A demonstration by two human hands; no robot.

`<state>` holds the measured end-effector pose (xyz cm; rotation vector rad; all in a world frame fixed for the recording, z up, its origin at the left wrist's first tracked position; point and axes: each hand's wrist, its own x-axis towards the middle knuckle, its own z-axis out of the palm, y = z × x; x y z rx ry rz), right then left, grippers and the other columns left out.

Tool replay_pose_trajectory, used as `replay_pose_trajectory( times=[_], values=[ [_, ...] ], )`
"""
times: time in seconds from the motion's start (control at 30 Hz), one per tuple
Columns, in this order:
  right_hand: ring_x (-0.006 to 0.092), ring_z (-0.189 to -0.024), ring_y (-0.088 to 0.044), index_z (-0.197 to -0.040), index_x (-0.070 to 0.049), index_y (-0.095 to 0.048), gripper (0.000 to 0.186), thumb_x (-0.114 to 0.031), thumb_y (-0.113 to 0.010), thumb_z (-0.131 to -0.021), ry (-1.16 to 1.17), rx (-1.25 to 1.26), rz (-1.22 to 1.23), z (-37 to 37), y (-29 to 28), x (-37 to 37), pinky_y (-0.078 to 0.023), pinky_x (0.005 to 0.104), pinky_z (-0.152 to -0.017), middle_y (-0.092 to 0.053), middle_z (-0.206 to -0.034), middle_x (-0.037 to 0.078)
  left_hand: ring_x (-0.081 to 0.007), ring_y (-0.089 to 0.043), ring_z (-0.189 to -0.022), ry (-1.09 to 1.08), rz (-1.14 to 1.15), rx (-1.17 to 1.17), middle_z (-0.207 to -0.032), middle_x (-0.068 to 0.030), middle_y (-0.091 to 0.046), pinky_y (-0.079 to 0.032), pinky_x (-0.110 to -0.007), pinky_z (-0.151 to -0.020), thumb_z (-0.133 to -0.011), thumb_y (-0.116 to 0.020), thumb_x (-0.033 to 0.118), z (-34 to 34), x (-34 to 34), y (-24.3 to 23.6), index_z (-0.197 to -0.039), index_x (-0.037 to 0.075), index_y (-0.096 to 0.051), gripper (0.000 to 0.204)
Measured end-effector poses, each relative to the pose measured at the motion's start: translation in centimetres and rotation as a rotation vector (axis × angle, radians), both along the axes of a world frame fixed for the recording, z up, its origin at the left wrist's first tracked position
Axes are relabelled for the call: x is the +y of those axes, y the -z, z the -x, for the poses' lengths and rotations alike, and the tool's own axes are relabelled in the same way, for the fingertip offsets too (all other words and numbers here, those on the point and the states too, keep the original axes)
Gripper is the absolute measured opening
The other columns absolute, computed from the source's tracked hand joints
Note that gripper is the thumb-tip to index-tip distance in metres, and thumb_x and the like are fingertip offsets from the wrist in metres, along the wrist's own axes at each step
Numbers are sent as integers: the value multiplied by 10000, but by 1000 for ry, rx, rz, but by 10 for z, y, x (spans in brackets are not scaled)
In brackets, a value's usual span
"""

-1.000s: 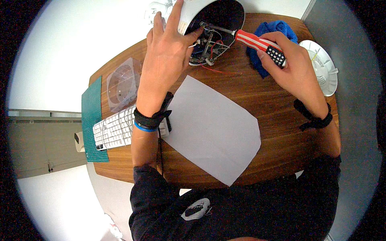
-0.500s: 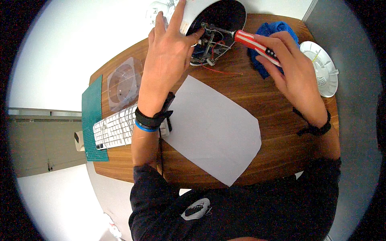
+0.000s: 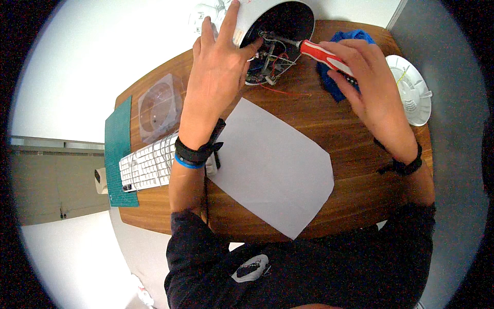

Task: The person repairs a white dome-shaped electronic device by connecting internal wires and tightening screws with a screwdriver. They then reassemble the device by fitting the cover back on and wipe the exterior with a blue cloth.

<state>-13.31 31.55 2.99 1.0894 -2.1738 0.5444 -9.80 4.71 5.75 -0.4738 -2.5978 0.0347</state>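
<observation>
Tipped on its side at the far edge of the table is a white rounded appliance housing (image 3: pixel 253 14), its dark opening facing me. Inside it show a metal frame (image 3: pixel 272 64) and thin wires. My left hand (image 3: pixel 217 74) grips the housing's left side, fingers spread over the outside and thumb reaching into the opening. In my right hand (image 3: pixel 378 87) is a screwdriver (image 3: pixel 320 53) with a red and white handle. Its shaft points left into the opening, and the tip meets the parts beside my left thumb. What the tip sits on is too small to make out.
A sheet of white paper (image 3: pixel 278 165) lies mid-table. To the left are a white keyboard (image 3: pixel 149 164) wrapped in its cable, a clear plastic piece (image 3: pixel 160 105) and a green mat (image 3: pixel 117 154). Blue cloth (image 3: pixel 332 85) and a white round cover (image 3: pixel 414 98) lie at the right.
The screwdriver handle has turned in my right hand, so different markings now face me. My left hand stays on the housing, with only a slight shift.
</observation>
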Motion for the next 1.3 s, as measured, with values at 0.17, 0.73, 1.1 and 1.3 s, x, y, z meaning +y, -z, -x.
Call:
replay_pose_trajectory(
  times=[0.17,0.73,1.1,1.3],
  values=[
    [366,-1141,-607,-1401,-129,-618,573,-110,-792,-855,-24,37,7,2,-4,4,-507,437,-1011,-635,-1239,117,-623,-415,-1394,4,46,15,-1691,-273,-257,-427,-634,-1144,-910,-694,64,2,-3,2,-1201,51,-806,312],
    [382,-1033,-681,-1345,-117,-635,402,-120,-720,-952,53,-164,39,0,6,9,-580,451,-867,-641,-1199,124,-591,-399,-1409,4,45,28,-1696,-250,-252,-431,-610,-1147,-890,-722,79,2,-3,5,-1227,89,-807,347],
    [377,-1153,-624,-1371,-73,-632,408,-134,-715,-976,25,-207,105,-1,13,6,-534,435,-994,-624,-1204,163,-606,-417,-1389,6,51,44,-1685,-271,-260,-442,-615,-1132,-913,-703,93,4,-3,7,-1201,78,-814,309],
    [418,-1090,-687,-1280,-43,-650,314,-256,-654,-1050,56,-372,115,2,16,9,-562,468,-924,-699,-1160,210,-615,-419,-1386,8,49,49,-1682,-279,-262,-440,-613,-1141,-912,-696,85,5,-2,7,-1215,86,-811,323]
  ],
)
